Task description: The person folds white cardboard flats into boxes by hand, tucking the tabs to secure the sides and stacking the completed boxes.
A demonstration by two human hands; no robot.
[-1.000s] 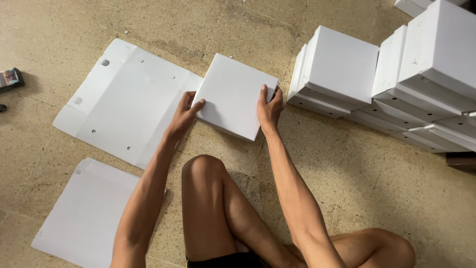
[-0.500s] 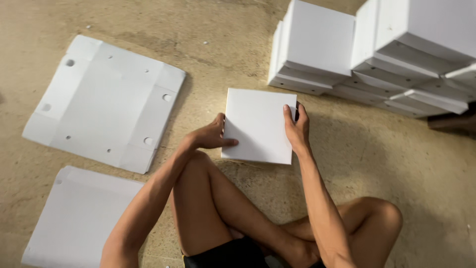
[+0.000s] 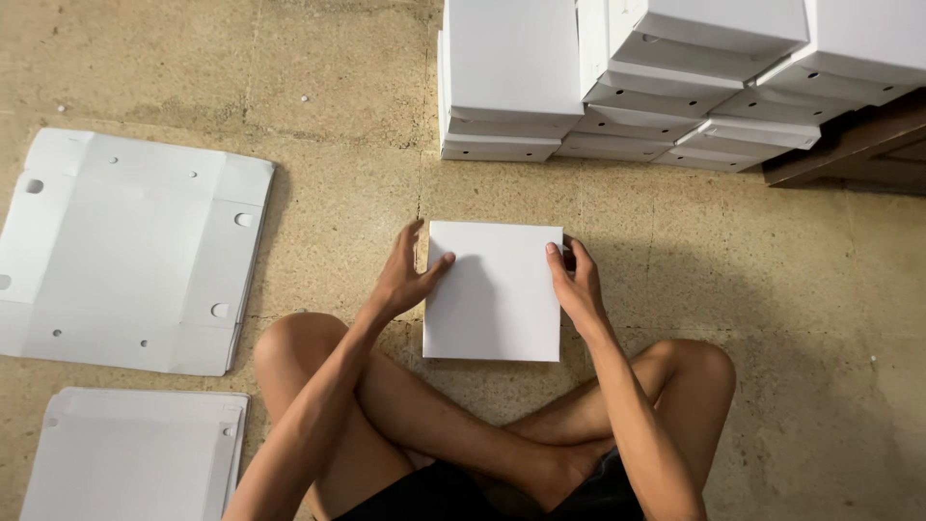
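A white square box (image 3: 494, 291) lies flat on the concrete floor (image 3: 733, 289), directly ahead of the seated person's crossed legs (image 3: 453, 425); the left hand (image 3: 405, 278) rests against its left edge, fingers spread, thumb laid over the top face near the upper left corner; the right hand (image 3: 579, 285) grips the right edge, fingers curled around the side and thumb on top; neither hand is closed into a fist. The box appears to be thin folded card; judged light, moderately stiff across the face but liable to dent or crease at corners; the surface looks smooth and may slip under dry fingers; the soundest hold is judged to be at opposite side edges, as now, not by pressing the middle of the lid. A stack of finished white boxes (image 3: 617, 77) stands beyond it, well apart; flat unfolded card sheets (image 3: 125, 251) lie to the left, with a further pile of sheets (image 3: 135, 453) nearer the left knee.
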